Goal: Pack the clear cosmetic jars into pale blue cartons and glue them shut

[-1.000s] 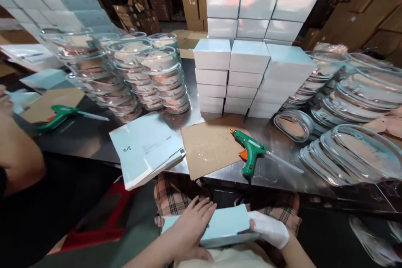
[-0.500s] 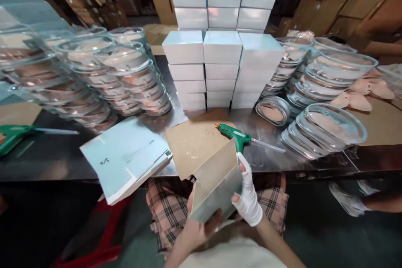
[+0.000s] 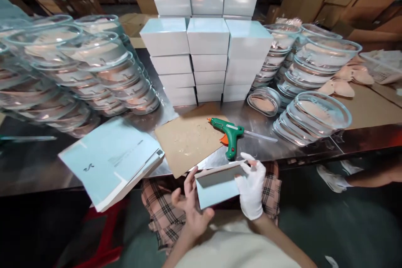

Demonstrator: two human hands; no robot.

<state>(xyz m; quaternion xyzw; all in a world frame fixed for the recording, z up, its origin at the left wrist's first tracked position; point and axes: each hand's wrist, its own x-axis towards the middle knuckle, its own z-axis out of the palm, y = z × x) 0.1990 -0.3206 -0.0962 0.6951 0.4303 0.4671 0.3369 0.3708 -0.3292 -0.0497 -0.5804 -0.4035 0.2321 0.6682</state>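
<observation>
A small light-blue cardboard box (image 3: 218,193) with a grey inner side is held over my lap, tilted, at the table's front edge. My right hand (image 3: 252,188), in a white glove with bare fingertips, is closed on the box's right end. My bare left hand (image 3: 192,209) is at the left end with its fingers spread; whether a fingertip touches the box I cannot tell. Just beyond the box, a green hot glue gun (image 3: 230,132) with an orange trigger lies on its side, a clear glue stick (image 3: 260,135) poking out of its back. Under its nozzle is a glue-spotted brown cardboard sheet (image 3: 185,142).
A stack of flat light-blue printed card pieces (image 3: 109,155) overhangs the front edge at left. White boxes (image 3: 207,65) are piled at the back. Clear oval containers (image 3: 109,75) stand stacked left, with more containers (image 3: 314,113) at right. Another person's shoe (image 3: 333,180) shows at right.
The box has been turned so its light-blue outer side faces me. My left hand has loosened and spread its fingers. The view has shifted, and the glue gun now shows whole.
</observation>
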